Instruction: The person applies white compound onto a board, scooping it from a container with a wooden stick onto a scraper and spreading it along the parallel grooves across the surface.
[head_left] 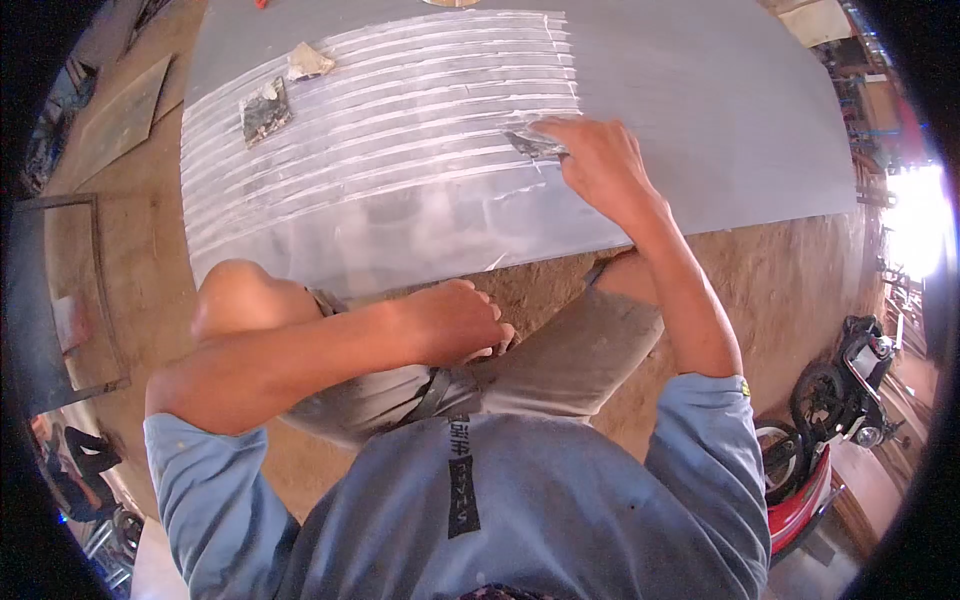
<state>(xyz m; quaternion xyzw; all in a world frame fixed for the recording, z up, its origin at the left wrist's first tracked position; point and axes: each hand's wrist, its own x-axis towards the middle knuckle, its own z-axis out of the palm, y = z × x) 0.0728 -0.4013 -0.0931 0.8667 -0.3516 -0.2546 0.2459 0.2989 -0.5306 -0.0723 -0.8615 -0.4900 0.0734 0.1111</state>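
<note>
The right hand (605, 165) pinches a thin, dark scraper (538, 146) at the right end of the white stripes (400, 95). It seems held low and flat so its edge can touch the big grey sheet (710, 120). The left hand (455, 325) is well apart, curled over the lap, maybe to stay off the sheet; I can't tell if it holds anything. A dark, smeary square (265, 112) and a pale lump (311, 61) sit on the left stripes, perhaps to be easy to reach. The sheet lies in front of the knees, striped on the left, plain on the right, with cloudy smears near.
</note>
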